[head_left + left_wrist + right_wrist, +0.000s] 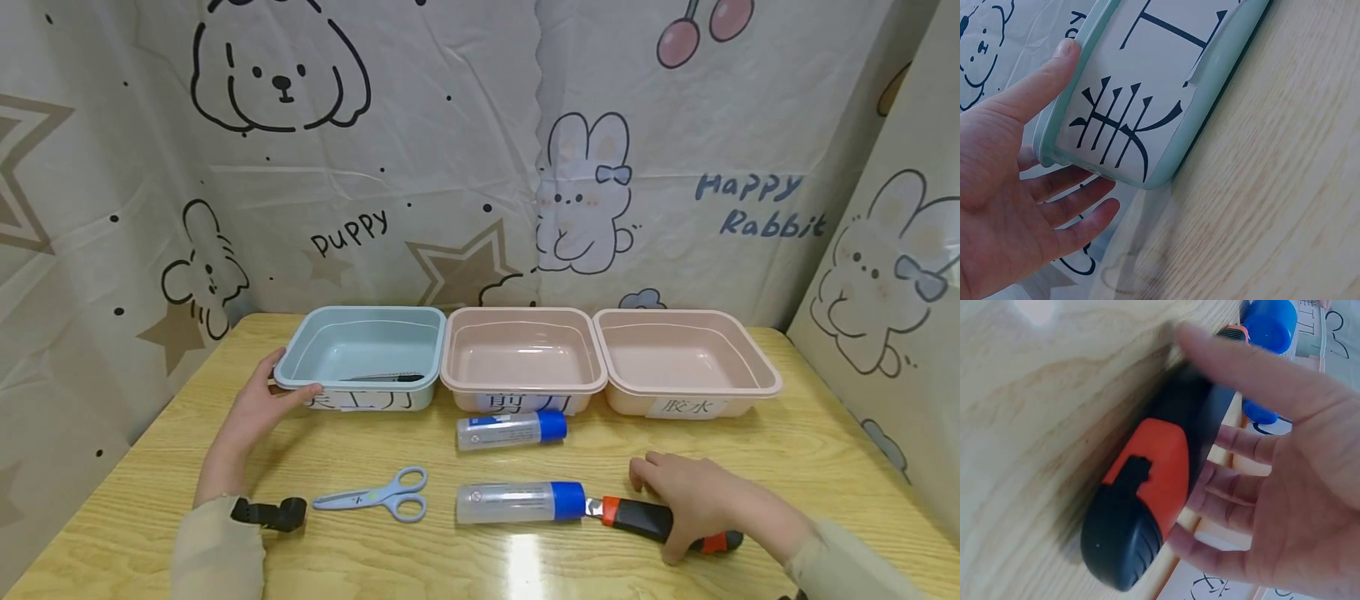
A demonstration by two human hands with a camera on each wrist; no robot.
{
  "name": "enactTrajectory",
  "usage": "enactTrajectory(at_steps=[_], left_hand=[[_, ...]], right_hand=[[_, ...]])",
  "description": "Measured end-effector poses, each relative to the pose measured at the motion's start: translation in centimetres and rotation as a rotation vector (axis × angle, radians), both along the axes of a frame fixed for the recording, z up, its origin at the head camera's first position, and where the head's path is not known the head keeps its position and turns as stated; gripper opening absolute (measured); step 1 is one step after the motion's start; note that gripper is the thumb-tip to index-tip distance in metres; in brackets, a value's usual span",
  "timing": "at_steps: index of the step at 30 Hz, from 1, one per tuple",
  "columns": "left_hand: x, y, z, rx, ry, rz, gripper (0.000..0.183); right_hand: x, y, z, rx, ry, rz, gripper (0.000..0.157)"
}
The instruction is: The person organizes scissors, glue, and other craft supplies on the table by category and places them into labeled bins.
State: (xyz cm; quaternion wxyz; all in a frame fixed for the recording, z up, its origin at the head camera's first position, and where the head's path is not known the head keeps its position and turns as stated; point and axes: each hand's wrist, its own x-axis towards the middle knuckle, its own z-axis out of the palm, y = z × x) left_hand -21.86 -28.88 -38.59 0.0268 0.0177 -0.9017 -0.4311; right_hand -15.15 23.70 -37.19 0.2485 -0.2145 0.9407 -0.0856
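Observation:
My left hand (258,400) rests at the near left corner of a light blue plastic bin (360,312), its straight thumb on the front rim. In the left wrist view several of its fingers stay loosely extended beside the bin's end. A dark, slim cutter-like thing (386,377) lies in that bin, partly hidden by the front wall. On the right, my other hand (697,500) arches over a black and orange utility knife (637,518) lying on the table. The right wrist view shows the thumb on one side of the handle (1160,450) and loosely spread fingers on the other.
Two pink bins (525,313) (686,316) stand in line with the blue one, with printed labels in front. Two blue-capped glue bottles (498,432) (506,503) lie before them; the nearer one's cap meets the knife's tip. Light blue scissors (378,495) lie left of it on the wooden table (360,567).

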Motion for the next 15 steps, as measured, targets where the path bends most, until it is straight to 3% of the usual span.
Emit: enactTrajectory(at_steps=[7,15], left_hand=[[-0.1,0.0,-0.2,0.001,0.005,0.000,0.098],[0.0,-0.1,-0.2,0.017,-0.001,-0.004,0.099]], right_hand=[[0.2,1.0,-0.4,0.041,-0.057,-0.013,0.068],[0.4,1.2,-0.4,0.022,-0.070,0.002,0.058]])
